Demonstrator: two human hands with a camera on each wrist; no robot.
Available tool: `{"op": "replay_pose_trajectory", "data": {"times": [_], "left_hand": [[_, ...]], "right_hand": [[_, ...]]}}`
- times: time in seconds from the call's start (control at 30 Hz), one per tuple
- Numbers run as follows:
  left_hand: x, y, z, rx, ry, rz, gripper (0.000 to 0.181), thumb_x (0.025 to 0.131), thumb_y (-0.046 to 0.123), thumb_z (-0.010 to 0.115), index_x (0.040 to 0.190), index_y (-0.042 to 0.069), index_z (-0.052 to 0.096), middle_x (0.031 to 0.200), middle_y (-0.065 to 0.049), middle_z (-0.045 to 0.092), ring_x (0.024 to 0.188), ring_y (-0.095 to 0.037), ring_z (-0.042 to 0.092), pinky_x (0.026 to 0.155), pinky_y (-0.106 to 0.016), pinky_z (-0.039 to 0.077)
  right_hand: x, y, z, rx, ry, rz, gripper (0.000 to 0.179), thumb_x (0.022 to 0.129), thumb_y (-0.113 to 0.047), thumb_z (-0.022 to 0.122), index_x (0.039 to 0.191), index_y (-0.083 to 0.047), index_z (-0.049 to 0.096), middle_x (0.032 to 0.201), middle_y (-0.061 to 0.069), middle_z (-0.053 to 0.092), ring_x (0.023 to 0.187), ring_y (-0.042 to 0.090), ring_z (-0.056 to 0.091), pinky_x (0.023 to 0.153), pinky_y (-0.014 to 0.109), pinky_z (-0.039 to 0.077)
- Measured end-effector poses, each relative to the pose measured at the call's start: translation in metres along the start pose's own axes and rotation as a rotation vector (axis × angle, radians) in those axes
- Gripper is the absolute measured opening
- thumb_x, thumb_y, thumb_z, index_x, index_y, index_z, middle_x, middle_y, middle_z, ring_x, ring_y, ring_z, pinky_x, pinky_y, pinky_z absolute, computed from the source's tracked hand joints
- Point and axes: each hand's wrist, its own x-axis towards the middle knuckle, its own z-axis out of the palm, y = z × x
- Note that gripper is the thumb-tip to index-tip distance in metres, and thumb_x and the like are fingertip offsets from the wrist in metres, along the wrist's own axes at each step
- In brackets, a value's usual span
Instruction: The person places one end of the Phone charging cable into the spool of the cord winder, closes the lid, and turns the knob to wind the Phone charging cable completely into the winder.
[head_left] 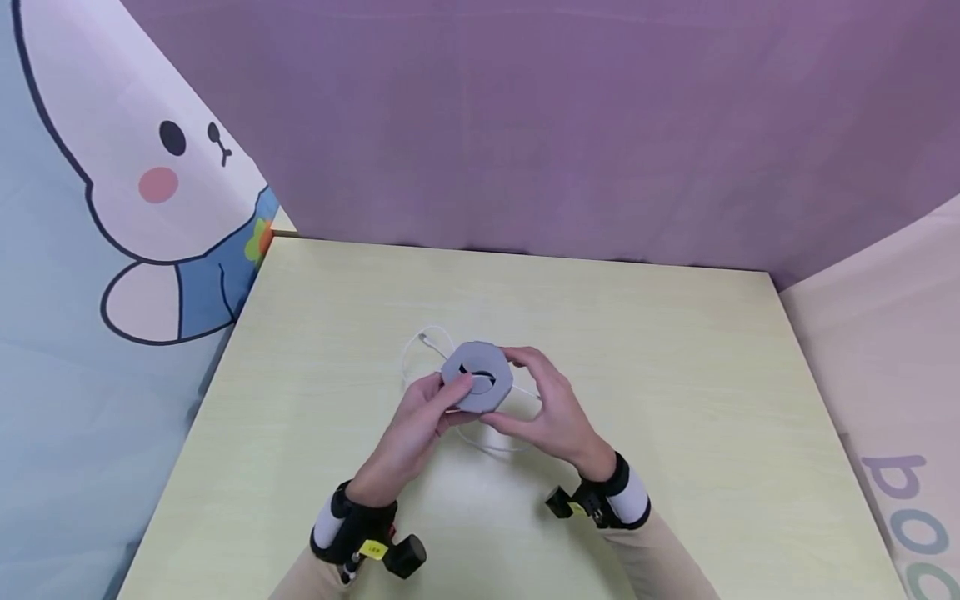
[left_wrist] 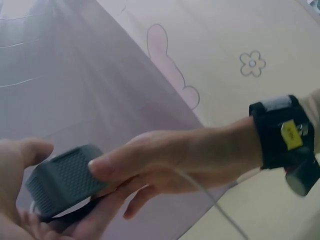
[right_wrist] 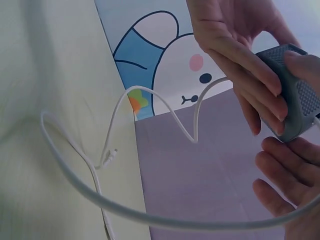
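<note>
In the head view a blue-grey, many-sided cable winder [head_left: 457, 360] with a curved slot in its face is held above the middle of the table. My left hand [head_left: 415, 421] grips it from the left, thumb on the face, fingers underneath. My right hand [head_left: 551, 412] pinches its edges between thumb and index finger. The left wrist view shows the winder's dotted sides [left_wrist: 75, 175] and the right thumb pressing one. A white cable [right_wrist: 150, 217] loops from the winder in the right wrist view; a connector [right_wrist: 110, 159] hangs loose. How much cable is inside is hidden.
The pale wooden table [head_left: 315, 333] lies beneath both hands. A purple cloth [head_left: 480, 125] hangs behind its far edge. Printed cloths stand at the left [head_left: 60, 400] and right [head_left: 847, 350]. Both wrists wear black camera straps.
</note>
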Motion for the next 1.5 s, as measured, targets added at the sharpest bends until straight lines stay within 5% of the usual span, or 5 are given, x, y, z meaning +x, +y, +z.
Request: {"op": "replay_pose_trajectory", "data": {"times": [0.2,0.8,1.0,1.3,1.5], "left_hand": [[-0.004,0.003,-0.011,0.195,-0.118,0.004,0.060,0.105,0.031,0.062,0.146,-0.010,0.045,0.135,-0.026,0.062,0.115,-0.024,0.070,0.101,-0.034,0.056],[-0.005,0.004,-0.014,0.240,-0.157,-0.002,0.049,0.100,0.022,0.066,0.132,-0.013,0.054,0.114,-0.017,0.074,0.098,-0.016,0.074,0.098,-0.042,0.058],[-0.008,0.011,-0.016,0.437,-0.152,-0.013,0.046,0.101,0.035,0.067,0.122,-0.006,0.067,0.105,-0.013,0.078,0.095,-0.023,0.076,0.088,-0.037,0.062],[-0.017,0.016,-0.019,0.804,0.229,0.434,0.026,0.090,0.031,0.081,0.093,0.009,0.067,0.069,0.006,0.068,0.058,-0.007,0.063,0.051,-0.025,0.050],[-0.007,0.011,-0.021,0.912,0.156,0.778,0.073,0.079,0.026,0.089,0.136,-0.002,0.052,0.121,-0.013,0.063,0.107,-0.024,0.062,0.086,-0.038,0.058]], "right_hand": [[-0.001,0.004,0.000,0.034,0.067,-0.042,0.070,0.091,-0.050,0.075,0.136,0.000,0.058,0.128,0.014,0.066,0.116,0.024,0.061,0.105,0.034,0.048],[0.002,0.004,-0.001,0.018,-0.049,-0.018,0.085,0.074,-0.016,0.091,0.148,-0.005,0.050,0.122,0.008,0.062,0.112,0.021,0.059,0.099,0.036,0.050],[0.001,0.006,0.001,0.016,0.002,-0.036,0.077,0.079,-0.027,0.087,0.145,-0.005,0.053,0.123,0.008,0.063,0.112,0.021,0.059,0.100,0.035,0.050],[0.000,0.007,-0.002,0.005,0.029,-0.011,0.076,0.075,-0.023,0.089,0.142,-0.006,0.056,0.121,0.007,0.063,0.108,0.021,0.059,0.097,0.033,0.050],[-0.002,0.008,-0.002,0.001,-0.011,-0.001,0.077,0.075,-0.020,0.089,0.143,-0.007,0.055,0.122,0.007,0.063,0.109,0.020,0.059,0.097,0.035,0.051]]}}
